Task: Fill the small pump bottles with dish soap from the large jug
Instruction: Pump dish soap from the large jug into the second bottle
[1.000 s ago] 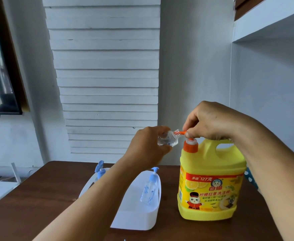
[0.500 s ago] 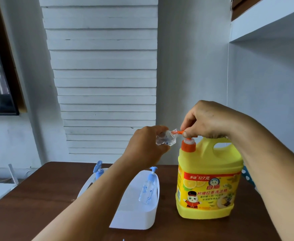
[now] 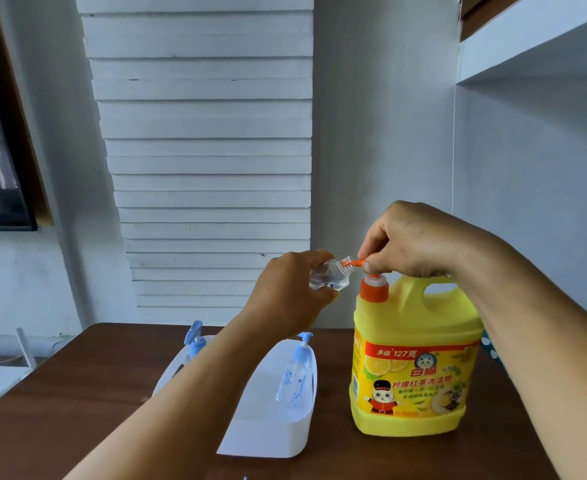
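Observation:
A large yellow dish soap jug with an orange pump stands upright on the brown table. My right hand presses down on the pump head, whose orange nozzle points left. My left hand holds a small clear bottle without its cap, tilted with its mouth against the nozzle. A small clear pump bottle with a blue top leans inside a white bin. Two more blue pump tops show behind my left forearm.
The white bin lies in the middle of the table, left of the jug. A white louvred shutter and a grey wall rise behind the table. A dark framed window is at the far left. A white shelf juts out at upper right.
The view has shifted slightly; both hands, the small bottle and the pump head stay in nearly the same pose against each other.

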`<state>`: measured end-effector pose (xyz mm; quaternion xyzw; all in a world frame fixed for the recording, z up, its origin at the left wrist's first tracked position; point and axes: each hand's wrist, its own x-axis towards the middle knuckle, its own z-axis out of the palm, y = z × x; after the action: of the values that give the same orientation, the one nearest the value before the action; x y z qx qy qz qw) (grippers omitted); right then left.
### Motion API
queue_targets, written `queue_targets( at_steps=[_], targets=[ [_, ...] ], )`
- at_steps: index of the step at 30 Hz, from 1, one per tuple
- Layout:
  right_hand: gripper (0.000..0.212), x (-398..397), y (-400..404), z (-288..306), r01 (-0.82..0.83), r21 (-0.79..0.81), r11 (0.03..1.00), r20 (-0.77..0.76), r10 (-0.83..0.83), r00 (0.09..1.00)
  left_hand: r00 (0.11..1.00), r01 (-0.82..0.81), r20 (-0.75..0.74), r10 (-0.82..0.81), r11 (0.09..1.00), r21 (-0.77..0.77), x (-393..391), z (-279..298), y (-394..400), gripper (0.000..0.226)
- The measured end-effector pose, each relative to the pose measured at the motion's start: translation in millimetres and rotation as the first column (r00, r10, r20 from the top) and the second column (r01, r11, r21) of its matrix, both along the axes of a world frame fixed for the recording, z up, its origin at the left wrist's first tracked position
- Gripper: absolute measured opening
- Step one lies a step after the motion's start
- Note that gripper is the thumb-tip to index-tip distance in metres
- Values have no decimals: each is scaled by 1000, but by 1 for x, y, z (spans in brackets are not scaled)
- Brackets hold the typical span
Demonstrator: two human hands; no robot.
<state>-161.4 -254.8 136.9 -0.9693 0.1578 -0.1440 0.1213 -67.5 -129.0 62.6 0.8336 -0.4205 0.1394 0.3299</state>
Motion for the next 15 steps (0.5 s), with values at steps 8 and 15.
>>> queue_targets(
  at_steps=[8, 15],
  targets=[
    [11, -3, -1, 8, -12, 17, 1000, 42, 11, 999, 1000, 9, 9, -9, 999, -39, -4, 8, 2, 40],
    [15, -2, 1, -1, -6, -2, 1000, 2, 6, 1000, 1000, 3, 10, -3, 1000, -2, -4, 2, 1, 39]
  ],
)
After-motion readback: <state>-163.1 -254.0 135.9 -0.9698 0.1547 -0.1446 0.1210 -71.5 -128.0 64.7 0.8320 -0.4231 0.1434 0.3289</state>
